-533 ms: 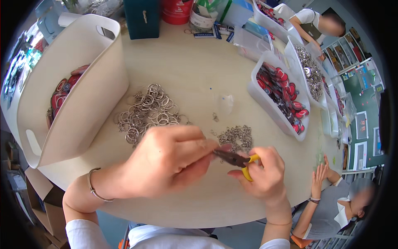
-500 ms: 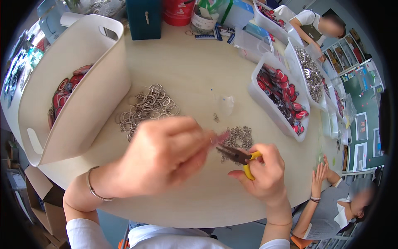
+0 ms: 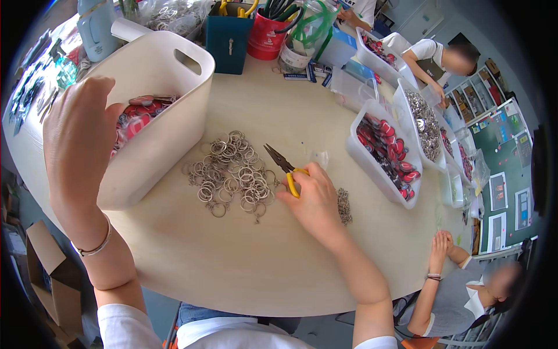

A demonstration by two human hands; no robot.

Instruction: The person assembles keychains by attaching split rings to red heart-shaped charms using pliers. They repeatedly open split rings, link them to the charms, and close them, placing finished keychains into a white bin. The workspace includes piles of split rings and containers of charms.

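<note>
My left hand (image 3: 84, 139) is raised at the near left side of a tall cream bin (image 3: 165, 136), its thumb apart from the curled fingers and nothing visible between them. Inside the bin lie red and dark oval tags, among them a brighter red-and-white piece (image 3: 137, 124) just beyond my thumb. My right hand (image 3: 314, 200) grips needle-nose pliers (image 3: 285, 164) by their yellow handles, with the dark jaws pointing to the far left. Left of the pliers spreads a heap of metal split rings (image 3: 232, 171). A smaller pile of fine metal links (image 3: 344, 207) lies right of my right hand, partly hidden by it.
A white tray of red tags (image 3: 381, 157) stands to the right, beside a tray of metal parts (image 3: 424, 125). A teal box (image 3: 228, 43) and a red bucket (image 3: 266, 41) hold tools at the back. Two people sit along the right; part of another shows behind.
My left hand has moved from the middle to the bin, and the small reddish piece has left its fingers. My right hand has carried the pliers left and farther away. The view has shifted.
</note>
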